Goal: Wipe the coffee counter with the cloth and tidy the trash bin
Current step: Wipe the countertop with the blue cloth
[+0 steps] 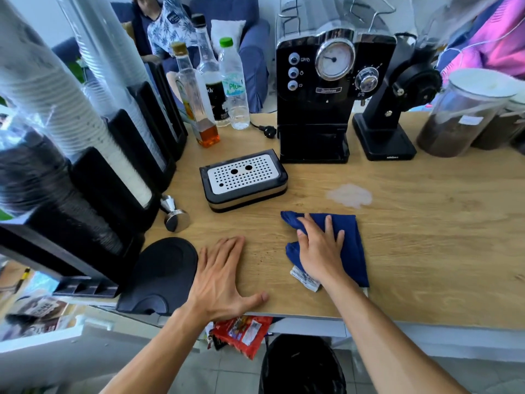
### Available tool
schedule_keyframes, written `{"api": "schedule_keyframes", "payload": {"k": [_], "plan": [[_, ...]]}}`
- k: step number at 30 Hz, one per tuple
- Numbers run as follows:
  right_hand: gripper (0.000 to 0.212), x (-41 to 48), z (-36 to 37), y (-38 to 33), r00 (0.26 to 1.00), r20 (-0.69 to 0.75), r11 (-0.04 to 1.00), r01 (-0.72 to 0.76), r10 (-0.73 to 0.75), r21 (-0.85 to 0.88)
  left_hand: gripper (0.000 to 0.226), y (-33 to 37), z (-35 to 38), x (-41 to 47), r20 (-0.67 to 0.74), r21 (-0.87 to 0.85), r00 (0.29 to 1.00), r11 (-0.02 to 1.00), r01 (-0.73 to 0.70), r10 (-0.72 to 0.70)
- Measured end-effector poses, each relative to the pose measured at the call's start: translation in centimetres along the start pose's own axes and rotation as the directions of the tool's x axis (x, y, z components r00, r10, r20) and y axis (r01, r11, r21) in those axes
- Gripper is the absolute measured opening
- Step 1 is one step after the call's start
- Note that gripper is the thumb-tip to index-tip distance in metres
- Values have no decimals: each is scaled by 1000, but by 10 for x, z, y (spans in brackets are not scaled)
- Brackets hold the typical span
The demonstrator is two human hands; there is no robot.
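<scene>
R hand (319, 251) flat, fingers spread, pressing blue cloth (348, 243) on wood surface (426, 237). L hand (224, 277) spread flat on surface nr front edge, holding nothing. Pale wet patch (350, 194) just beyond cloth.

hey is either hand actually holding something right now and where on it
No grip. The right hand presses flat on the blue cloth's left half; the left hand lies open on the counter.

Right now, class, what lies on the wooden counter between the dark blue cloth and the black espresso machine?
In the head view, only a pale whitish smear on bare wood lies between dark blue cloth and black espresso machine.
</scene>
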State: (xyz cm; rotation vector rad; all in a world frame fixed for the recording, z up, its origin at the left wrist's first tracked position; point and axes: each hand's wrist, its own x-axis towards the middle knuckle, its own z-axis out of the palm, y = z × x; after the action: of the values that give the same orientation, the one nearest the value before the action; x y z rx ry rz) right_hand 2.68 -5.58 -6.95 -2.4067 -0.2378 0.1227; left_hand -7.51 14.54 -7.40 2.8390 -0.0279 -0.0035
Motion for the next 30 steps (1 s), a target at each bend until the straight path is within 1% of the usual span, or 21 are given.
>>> {"api": "schedule_keyframes", "payload": {"k": [2,4,6,8,10,13,15,17,19,21,23,27,30], "plan": [[38,0,-1,4,997,59,996,55,-52,-64,123,-1,0,1,-7,-5,1000,1000,1,-1],[38,-9,-5,11,989,104,990,111,-101,-88,124,-1,1,0,-2,-5,1000,1000,4,-4],[38,-23,-9,16,984,106,986,154,-147,-66,125,-2,1,0,-6,-5,1000,1000,1,-1],[38,-37,-10,19,983,69,984,175,-172,-37,125,-2,1,-1,-2,1,1000,1000,1,-1],[37,-44,-8,19,988,3,988,155,-155,16,126,-1,1,-2,-3,9,1000,1000,6,-6],[37,-38,-5,12,996,-66,994,73,-68,84,128,0,-1,-1,-5,14,1000,1000,14,-14],[37,-24,0,3,997,-77,996,39,-32,80,129,0,-3,1,-5,5,1000,1000,21,-21],[37,-9,6,-7,999,-39,999,11,-10,45,129,1,-4,1,3,9,1000,1000,21,-21],[38,3,12,-15,999,24,1000,24,-24,-7,129,2,-4,2,9,9,1000,1000,28,-28],[37,5,15,-16,995,74,994,75,-69,-76,129,2,-6,2,15,5,999,999,36,-36],[38,-2,13,-11,989,103,987,117,-106,-107,129,1,-6,1,21,-1,999,999,36,-36],[40,-28,9,-2,984,95,985,159,-152,-68,130,-1,-6,-1,16,-4,999,999,40,-40],[40,-43,7,-1,989,39,989,143,-144,30,133,-4,-8,-4,10,31,998,998,60,-61]]}}
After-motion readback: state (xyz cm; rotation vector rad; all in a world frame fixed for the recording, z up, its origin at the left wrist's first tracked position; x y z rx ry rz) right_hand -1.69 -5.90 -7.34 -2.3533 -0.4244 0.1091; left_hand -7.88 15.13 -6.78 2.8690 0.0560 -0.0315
